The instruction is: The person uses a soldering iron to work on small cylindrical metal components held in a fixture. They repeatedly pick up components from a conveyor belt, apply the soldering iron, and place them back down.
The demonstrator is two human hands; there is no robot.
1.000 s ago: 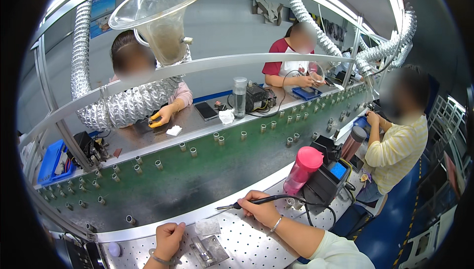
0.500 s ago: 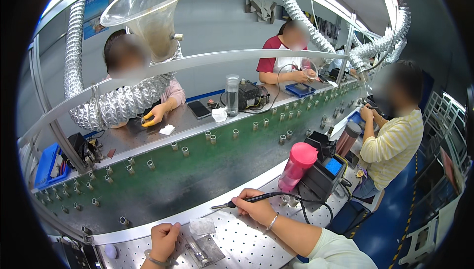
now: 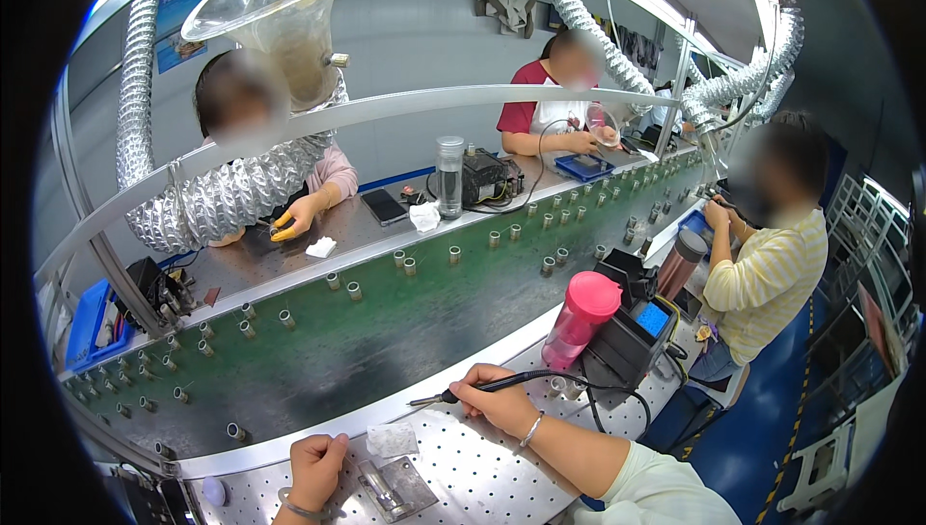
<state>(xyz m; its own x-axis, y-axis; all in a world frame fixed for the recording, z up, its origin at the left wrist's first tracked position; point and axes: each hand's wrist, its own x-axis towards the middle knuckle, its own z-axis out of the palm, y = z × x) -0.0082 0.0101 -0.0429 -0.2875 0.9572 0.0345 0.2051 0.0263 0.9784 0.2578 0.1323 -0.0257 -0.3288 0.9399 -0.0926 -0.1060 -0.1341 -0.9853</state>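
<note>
The right hand grips a soldering iron in a pen hold, fingers closed around the dark handle. The iron's long axis runs nearly level, handle to the right and metal tip pointing left, toward the person's left side. The tip hangs over the far edge of the perforated metal worktop, just short of the green conveyor belt. The left hand rests loosely curled on the worktop; whether it pinches anything cannot be told. Just right of it lies a small clear plastic bag, and below that a flat metal fixture plate. The bag and the fixture sit between the two hands, below and left of the iron's tip; the left hand is nearer to both. The iron's cable runs right toward a dark soldering station with a blue display, beside a pink drinking bottle. The belt carries rows of small metal sockets. Overhead hang ribbed silver extraction hoses and a clear funnel hood. Other people work on the far side of the belt and to the right.
</note>
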